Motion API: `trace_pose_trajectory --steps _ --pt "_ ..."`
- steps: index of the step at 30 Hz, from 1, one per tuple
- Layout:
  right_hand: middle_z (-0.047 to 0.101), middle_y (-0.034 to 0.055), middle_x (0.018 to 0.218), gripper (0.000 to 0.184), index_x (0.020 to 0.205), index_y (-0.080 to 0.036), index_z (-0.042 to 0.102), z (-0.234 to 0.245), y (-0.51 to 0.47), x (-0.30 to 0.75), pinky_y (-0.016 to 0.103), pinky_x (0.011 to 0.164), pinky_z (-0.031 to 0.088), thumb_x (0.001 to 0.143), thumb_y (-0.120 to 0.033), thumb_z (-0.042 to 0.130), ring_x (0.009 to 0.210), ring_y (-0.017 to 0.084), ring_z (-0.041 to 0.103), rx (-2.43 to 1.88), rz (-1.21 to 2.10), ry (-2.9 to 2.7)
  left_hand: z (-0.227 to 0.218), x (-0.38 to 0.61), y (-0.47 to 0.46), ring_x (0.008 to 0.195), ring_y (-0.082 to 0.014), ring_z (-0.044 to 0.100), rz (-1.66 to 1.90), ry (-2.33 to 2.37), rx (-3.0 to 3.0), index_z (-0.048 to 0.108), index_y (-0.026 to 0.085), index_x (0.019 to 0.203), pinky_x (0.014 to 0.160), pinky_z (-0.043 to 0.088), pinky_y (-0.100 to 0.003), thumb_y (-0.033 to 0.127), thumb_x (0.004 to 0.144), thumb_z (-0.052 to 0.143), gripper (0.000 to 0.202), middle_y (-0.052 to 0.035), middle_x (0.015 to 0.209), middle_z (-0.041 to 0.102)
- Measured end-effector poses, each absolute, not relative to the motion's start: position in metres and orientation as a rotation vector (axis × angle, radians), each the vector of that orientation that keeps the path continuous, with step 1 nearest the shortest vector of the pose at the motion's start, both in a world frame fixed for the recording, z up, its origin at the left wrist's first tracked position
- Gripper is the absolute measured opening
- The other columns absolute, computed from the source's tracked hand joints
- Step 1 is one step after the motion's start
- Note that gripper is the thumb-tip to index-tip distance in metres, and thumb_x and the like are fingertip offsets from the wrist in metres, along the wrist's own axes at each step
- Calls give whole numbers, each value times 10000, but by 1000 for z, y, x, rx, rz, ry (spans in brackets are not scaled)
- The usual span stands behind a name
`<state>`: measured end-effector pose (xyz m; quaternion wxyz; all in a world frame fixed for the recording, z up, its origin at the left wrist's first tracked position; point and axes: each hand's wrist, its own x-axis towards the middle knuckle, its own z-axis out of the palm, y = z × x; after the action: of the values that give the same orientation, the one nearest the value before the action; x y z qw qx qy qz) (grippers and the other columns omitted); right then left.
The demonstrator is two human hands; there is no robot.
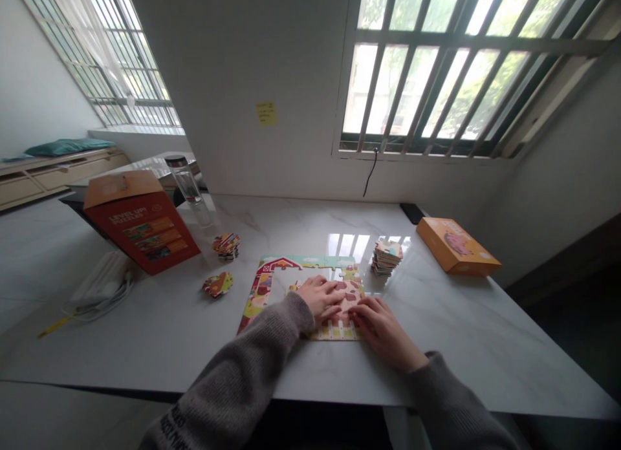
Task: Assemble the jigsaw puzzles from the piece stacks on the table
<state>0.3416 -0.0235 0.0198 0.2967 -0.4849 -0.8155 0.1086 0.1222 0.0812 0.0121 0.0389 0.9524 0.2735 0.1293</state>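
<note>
My left hand point(320, 298) and my right hand point(383, 330) lie flat side by side on a partly hidden farm-themed jigsaw puzzle point(279, 267), which shows a red barn at its far left corner. Grey knit sleeves cover both forearms. Neither hand visibly grips a piece, and the fingers hide the puzzle's lower middle. A stack of puzzle pieces point(387, 257) stands just beyond my right hand. Left of the puzzle are a small pile of pieces point(226, 246) and a few joined pieces point(218, 284).
An orange box point(457, 246) lies at the table's right, and a red puzzle box point(143, 225) leans at the far left beside a glass bottle point(187, 185). A white cable and adapter point(99, 289) sit at the table's left edge. The marble table point(466, 333) ends close to me.
</note>
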Motion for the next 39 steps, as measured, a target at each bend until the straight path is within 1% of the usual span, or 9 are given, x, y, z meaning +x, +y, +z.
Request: trace_pose_trajectory --steps 4,8,12,17,23,27,29,35,39 --pt "641 87 1073 262 1170 -285 655 20 -24 342 438 887 531 1017 -230 450 1000 254 582 -1289 274 -2173 21 100 98 1144 -281 559 691 963 2754 667 238 1222 1015 430 -452 371 958 535 324 -106 1294 626" --pt "641 85 1076 269 1189 -290 651 21 -24 342 429 885 529 1010 -216 464 999 253 584 -1301 266 -2182 32 64 109 1017 -247 610 851 1110 2634 705 227 1056 962 455 -423 288 925 551 211 -62 1079 706" --pt "644 89 1091 263 1176 -278 658 21 -24 343 431 902 520 1014 -217 460 1021 253 577 -1292 280 -2185 38 24 110 1021 -241 616 940 1256 2549 699 230 1003 954 448 -411 234 888 567 176 -40 1053 730" --pt "654 92 1079 240 1128 -264 669 20 -22 344 425 892 518 1016 -242 457 1010 256 588 -1289 310 -2178 39 -24 106 992 -230 623 964 1385 2503 690 211 977 924 455 -378 210 891 551 163 -46 1002 728" --pt "664 94 1056 234 1119 -251 663 19 -16 346 410 866 530 999 -243 462 997 257 609 -1266 309 -2113 20 -12 91 1055 -251 610 705 1340 2569 680 222 1005 950 424 -407 228 841 642 168 -48 1053 721" --pt "668 98 1024 225 1087 -236 665 24 -14 345 394 839 538 989 -233 462 967 251 625 -1236 298 -2073 18 19 86 1154 -304 552 453 1300 2655 654 229 1134 1007 389 -462 361 769 760 402 -69 1177 675" --pt "670 96 1018 225 1090 -238 661 28 -14 344 376 820 541 992 -224 459 954 243 635 -1208 320 -2082 22 30 88 1162 -314 538 362 1302 2666 644 228 1161 1006 387 -473 382 762 767 446 -73 1204 658" --pt "668 94 1057 215 1118 -243 638 40 -6 344 372 844 540 999 -204 462 978 236 649 -1164 334 -2101 30 37 96 1075 -281 553 265 1278 2712 678 229 1060 958 407 -433 342 813 697 272 -63 1145 653" --pt "675 92 1048 227 1135 -242 631 49 9 343 379 824 542 992 -189 463 956 237 649 -1137 272 -2135 26 32 101 1085 -286 540 283 1325 2762 682 222 1008 953 396 -435 292 808 681 212 -70 1115 661"
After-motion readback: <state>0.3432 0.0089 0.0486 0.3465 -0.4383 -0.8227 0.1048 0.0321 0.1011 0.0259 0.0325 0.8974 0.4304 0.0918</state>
